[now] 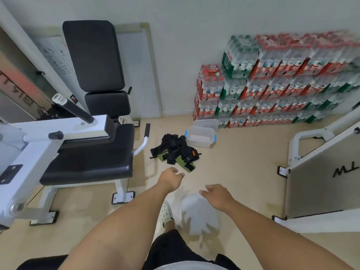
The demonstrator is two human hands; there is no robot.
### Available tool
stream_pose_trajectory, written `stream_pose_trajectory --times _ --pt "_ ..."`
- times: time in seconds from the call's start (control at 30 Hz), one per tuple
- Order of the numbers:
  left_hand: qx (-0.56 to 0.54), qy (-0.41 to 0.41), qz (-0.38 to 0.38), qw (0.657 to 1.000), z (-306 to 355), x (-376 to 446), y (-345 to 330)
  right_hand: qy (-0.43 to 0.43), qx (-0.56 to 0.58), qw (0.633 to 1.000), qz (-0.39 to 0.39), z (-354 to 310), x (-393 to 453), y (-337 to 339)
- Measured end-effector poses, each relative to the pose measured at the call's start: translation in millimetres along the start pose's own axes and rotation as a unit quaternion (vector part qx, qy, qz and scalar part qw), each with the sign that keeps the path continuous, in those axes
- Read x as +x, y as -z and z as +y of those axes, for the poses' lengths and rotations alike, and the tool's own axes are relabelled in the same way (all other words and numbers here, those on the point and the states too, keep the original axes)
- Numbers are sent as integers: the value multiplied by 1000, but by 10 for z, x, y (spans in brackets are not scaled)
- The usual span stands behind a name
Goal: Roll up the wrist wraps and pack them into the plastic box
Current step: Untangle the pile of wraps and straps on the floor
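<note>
A loose heap of black and olive-green fabric wrist wraps (175, 152) lies on the beige floor (243, 172), touching the near left corner of a clear plastic box with blue clips (200, 136), whose clear lid (207, 124) lies just behind it against stacked packs of bottled water (272, 80). Both hands hang above the floor holding nothing: the left hand (171, 177), fingers loosely bent, is just short of the heap, and the right hand (216, 193), fingers relaxed, is further back. A black-padded white gym bench (87, 152) stands at the left.

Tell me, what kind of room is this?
Probably a gym's back corner or storeroom: a padded exercise machine stands on the left, shrink-wrapped packs of bottled water are stacked against the wall, and wrist wraps lie on the floor.
</note>
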State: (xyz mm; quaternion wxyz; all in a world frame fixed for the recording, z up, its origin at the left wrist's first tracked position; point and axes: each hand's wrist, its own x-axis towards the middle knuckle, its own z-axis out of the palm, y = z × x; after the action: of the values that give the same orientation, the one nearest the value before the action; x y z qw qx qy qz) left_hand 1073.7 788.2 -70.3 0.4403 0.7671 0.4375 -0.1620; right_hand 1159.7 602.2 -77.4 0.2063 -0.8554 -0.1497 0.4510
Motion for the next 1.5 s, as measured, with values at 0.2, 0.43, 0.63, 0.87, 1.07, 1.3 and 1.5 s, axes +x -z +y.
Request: stream_pose_trajectory --times 0.2,0.43,0.63,0.87,1.07,1.3,1.5 --pt "-13 -10 -28 999 327 861 406 -13 -19 1000 19 -560 752 425" --pt "20 -11 -75 997 446 1784 1095 -26 -93 995 26 -1369 1486 639" --pt "29 -10 -89 996 543 2270 1422 -22 -108 993 30 -1867 1911 770" --pt "34 2 -84 996 712 2689 1501 -33 -98 995 9 -1976 2331 984" --pt "26 42 -72 996 863 3061 1399 -17 -95 995 -18 -1964 2841 1322" --pt "-75 132 4 988 1575 3515 1262 27 -104 991 -79 -1889 3844 2010" --pt "-124 148 52 980 2073 3871 1153 61 -160 978 -122 -1803 4533 2371"
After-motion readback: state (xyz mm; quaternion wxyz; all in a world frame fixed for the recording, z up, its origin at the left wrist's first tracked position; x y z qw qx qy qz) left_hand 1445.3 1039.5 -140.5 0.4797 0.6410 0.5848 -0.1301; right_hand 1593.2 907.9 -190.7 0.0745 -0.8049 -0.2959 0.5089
